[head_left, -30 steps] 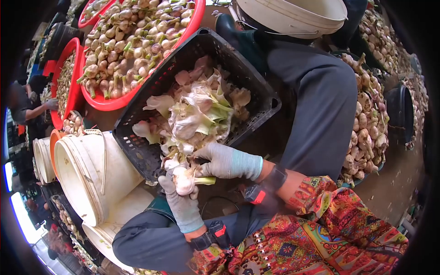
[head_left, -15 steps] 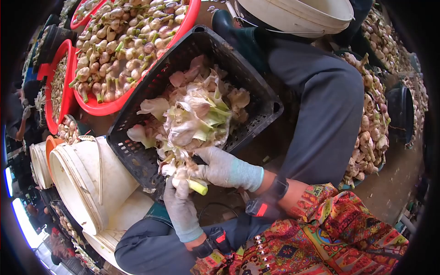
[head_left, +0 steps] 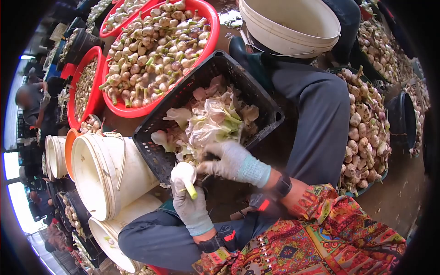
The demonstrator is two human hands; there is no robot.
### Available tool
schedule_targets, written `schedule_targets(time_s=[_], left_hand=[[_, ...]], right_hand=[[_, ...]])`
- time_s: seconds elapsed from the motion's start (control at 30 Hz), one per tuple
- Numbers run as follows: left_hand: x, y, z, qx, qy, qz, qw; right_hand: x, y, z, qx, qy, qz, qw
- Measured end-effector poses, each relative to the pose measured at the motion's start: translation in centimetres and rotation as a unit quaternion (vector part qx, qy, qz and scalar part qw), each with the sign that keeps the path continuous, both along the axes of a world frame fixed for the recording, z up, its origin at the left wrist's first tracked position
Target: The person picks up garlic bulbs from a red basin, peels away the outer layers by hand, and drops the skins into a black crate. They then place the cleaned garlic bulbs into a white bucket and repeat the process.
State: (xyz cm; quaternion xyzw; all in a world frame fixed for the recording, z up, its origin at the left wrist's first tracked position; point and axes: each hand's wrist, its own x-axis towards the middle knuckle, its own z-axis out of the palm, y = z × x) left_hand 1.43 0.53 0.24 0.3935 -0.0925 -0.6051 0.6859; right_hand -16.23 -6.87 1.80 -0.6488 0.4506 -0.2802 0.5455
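My left hand (head_left: 190, 204), in a grey knit glove, is shut on a white garlic bulb (head_left: 184, 173) with a short green stem pointing down. Just right of the bulb is my gloved right hand (head_left: 231, 160), its thumb and fingers apart and slightly blurred. Behind both hands, a black plastic crate (head_left: 153, 120) contains a heap of loose garlic skins (head_left: 213, 117), white, pinkish and pale green. The left fingertips wrap the bulb's lower side.
A red tub (head_left: 215, 27) of unpeeled garlic stands beyond the crate. White buckets (head_left: 117, 183) lie tipped at left; another white bucket (head_left: 293, 46) stands at the top. Piled garlic bulbs (head_left: 364, 133) are right of my bent leg (head_left: 316, 119). Another person (head_left: 34, 101) is at far left.
My right hand has come off the bulb and opened. The left hand still holds the bulb, which now looks smooth and white. The whole view has shifted, with the crate further right.
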Motion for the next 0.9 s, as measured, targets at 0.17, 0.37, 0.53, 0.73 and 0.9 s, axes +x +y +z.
schedule_targets(time_s=[0.17,0.37,0.53,0.73,0.9], left_hand=[[-0.5,-0.1,-0.8,0.03,-0.041,-0.015,0.999],[-1.1,-0.9,-2.0,0.026,-0.065,-0.063,0.996],[-1.2,-0.9,-1.3,-0.002,-0.001,-0.055,0.999],[-1.6,-0.7,-0.8,0.001,-0.182,-0.042,0.982],[-1.6,-0.3,-1.6,0.04,-0.244,-0.024,0.969]], right_hand=[[1.4,0.3,-1.3,0.069,-0.016,-0.006,0.997],[1.8,0.1,-2.0,0.048,0.012,-0.068,0.996],[2.4,-0.9,-5.1,0.171,-0.166,-0.166,0.957],[2.8,1.0,-2.4,0.159,-0.056,-0.038,0.985],[3.8,0.3,-2.7,0.131,0.04,-0.062,0.989]])
